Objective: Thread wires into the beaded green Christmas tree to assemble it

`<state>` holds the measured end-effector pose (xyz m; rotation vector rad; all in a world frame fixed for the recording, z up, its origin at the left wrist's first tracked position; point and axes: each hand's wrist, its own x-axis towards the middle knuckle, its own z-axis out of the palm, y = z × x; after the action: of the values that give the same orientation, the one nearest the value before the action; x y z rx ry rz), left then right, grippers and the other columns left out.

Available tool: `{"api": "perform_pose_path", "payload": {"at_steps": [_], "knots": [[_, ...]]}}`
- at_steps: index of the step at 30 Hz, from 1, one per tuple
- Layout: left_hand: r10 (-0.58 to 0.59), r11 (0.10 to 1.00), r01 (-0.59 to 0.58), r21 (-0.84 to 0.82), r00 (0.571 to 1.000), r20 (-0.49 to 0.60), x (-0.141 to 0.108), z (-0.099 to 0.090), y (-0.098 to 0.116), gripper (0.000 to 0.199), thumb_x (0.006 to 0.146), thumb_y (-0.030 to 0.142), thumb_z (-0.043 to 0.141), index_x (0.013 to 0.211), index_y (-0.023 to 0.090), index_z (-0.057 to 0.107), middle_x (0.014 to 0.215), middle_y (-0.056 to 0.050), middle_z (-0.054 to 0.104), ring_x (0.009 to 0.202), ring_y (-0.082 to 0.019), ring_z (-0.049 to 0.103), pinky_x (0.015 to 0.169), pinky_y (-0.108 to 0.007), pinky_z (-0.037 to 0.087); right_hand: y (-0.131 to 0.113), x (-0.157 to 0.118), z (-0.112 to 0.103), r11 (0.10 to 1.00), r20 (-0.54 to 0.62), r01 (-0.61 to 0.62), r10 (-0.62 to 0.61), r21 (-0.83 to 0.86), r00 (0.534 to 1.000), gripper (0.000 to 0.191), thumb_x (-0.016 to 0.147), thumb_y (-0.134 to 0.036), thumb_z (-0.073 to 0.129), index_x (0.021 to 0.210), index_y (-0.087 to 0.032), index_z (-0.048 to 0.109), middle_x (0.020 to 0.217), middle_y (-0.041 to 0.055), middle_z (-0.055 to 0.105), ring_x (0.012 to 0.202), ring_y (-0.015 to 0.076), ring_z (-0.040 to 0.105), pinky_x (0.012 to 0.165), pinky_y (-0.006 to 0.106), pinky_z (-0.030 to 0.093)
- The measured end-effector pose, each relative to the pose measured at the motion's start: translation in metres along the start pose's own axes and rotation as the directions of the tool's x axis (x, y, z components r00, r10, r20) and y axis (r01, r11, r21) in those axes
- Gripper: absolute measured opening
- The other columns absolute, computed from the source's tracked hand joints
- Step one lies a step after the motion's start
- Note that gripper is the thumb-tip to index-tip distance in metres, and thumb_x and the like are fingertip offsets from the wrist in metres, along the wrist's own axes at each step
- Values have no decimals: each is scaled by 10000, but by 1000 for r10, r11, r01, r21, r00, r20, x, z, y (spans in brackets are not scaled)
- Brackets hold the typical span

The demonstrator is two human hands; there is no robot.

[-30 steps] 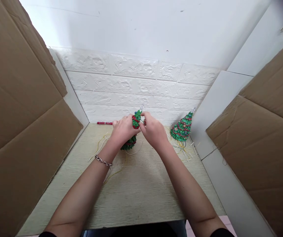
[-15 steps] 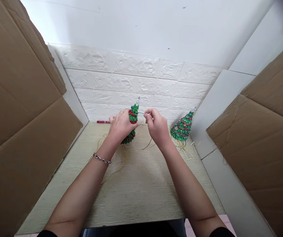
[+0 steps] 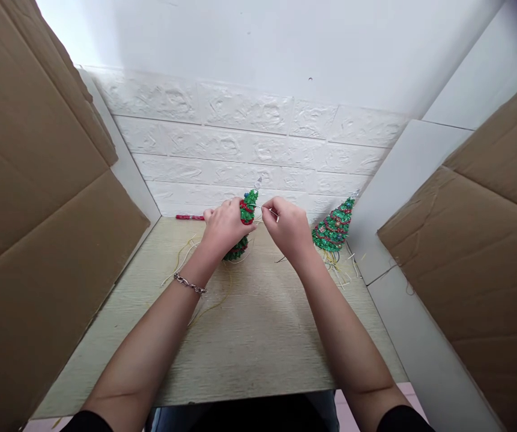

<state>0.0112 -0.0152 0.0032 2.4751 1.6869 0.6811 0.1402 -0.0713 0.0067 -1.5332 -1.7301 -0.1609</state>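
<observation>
A small beaded Christmas tree (image 3: 250,199), green with red garland and a clear tip, leans slightly to the right. My left hand (image 3: 226,225) is wrapped round its left side, covering much of the middle. Just right of the tree, my right hand (image 3: 289,228) pinches a thin wire (image 3: 258,207) that runs to the tree's upper part. I cannot tell exactly where the wire enters. Loose pale and yellow wires trail below the tree onto the table.
A second, fuller beaded tree (image 3: 334,227) stands at the right with wire ends spread under it. Against the back wall lies a red pen-like stick (image 3: 190,217). Cardboard sheets (image 3: 51,240) flank the table (image 3: 249,348) on both sides.
The stretch of wire between tree and right fingers looks shorter, with the right hand turned slightly. The left hand still holds the tree. The whole view has tilted a little.
</observation>
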Motion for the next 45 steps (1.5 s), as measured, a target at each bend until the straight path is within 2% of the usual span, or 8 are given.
{"api": "perform_pose_path", "payload": {"at_steps": [10, 13, 16, 20, 24, 27, 41, 45], "knots": [[75, 997, -74, -24, 997, 4, -7, 5, 8, 356, 755, 376, 596, 1047, 188, 517, 1069, -74, 621, 1044, -290, 574, 893, -462, 347, -9, -2, -5, 992, 128, -13, 29, -126, 991, 120, 957, -100, 538, 1054, -165, 566, 1040, 47, 587, 930, 212, 560, 670, 253, 364], [56, 998, -55, -17, 998, 18, -5, 2, 6, 396, 756, 396, 613, 1084, 195, 514, 1107, -76, 619, 1069, -291, 564, 902, -461, 346, -11, -6, -12, 970, 221, -124, 170, -207, 960, 293, 917, -53, 566, 1183, -158, 502, 989, 50, 608, 883, 233, 571, 608, 262, 328], [36, 999, -36, 1, 999, 32, -3, -1, 4, 433, 742, 401, 650, 1097, 194, 512, 1128, -81, 615, 1090, -291, 556, 921, -457, 343, -10, -9, -18, 940, 307, -200, 284, -277, 908, 260, 931, -42, 544, 1158, -165, 509, 927, 46, 621, 868, 248, 576, 589, 270, 293], [21, 1000, -21, 11, 999, 43, -2, -3, 2, 437, 742, 413, 662, 1088, 191, 516, 1129, -85, 616, 1100, -291, 553, 932, -456, 347, -7, -7, -22, 968, 331, -232, 249, -90, 910, 275, 944, -83, 604, 1159, -155, 450, 872, 28, 603, 825, 212, 569, 635, 252, 327], [25, 999, -26, 21, 998, 50, -2, -1, 2, 425, 757, 416, 643, 1090, 183, 515, 1125, -91, 616, 1087, -293, 562, 918, -459, 361, -9, -4, -24, 972, 246, -236, 225, 13, 943, 207, 1002, -166, 551, 1150, -151, 407, 742, -16, 540, 689, 186, 527, 605, 237, 309], [21, 1000, -22, 21, 998, 60, -2, 3, 2, 457, 745, 411, 655, 1114, 182, 512, 1124, -88, 617, 1096, -294, 559, 914, -466, 364, -11, -3, -26, 986, 204, -169, 168, -16, 964, 37, 1051, -192, 445, 1059, -158, 457, 765, -1, 544, 715, 193, 523, 590, 241, 282], [102, 995, -103, 9, 993, 59, -10, 7, 9, 378, 777, 427, 602, 1059, 193, 506, 1083, -73, 628, 1040, -280, 580, 868, -456, 392, -12, -1, -15, 967, 280, -68, 138, -246, 950, 15, 1008, -139, 538, 1017, -128, 542, 949, 54, 586, 885, 221, 564, 660, 268, 352], [83, 996, -84, 3, 994, 73, -9, 3, 8, 359, 774, 426, 608, 1040, 206, 513, 1071, -78, 634, 1057, -285, 574, 871, -461, 397, -13, -7, -26, 974, 337, -73, 144, -214, 931, 286, 937, -79, 612, 1184, -117, 473, 967, 64, 597, 880, 235, 578, 651, 266, 361]]}}
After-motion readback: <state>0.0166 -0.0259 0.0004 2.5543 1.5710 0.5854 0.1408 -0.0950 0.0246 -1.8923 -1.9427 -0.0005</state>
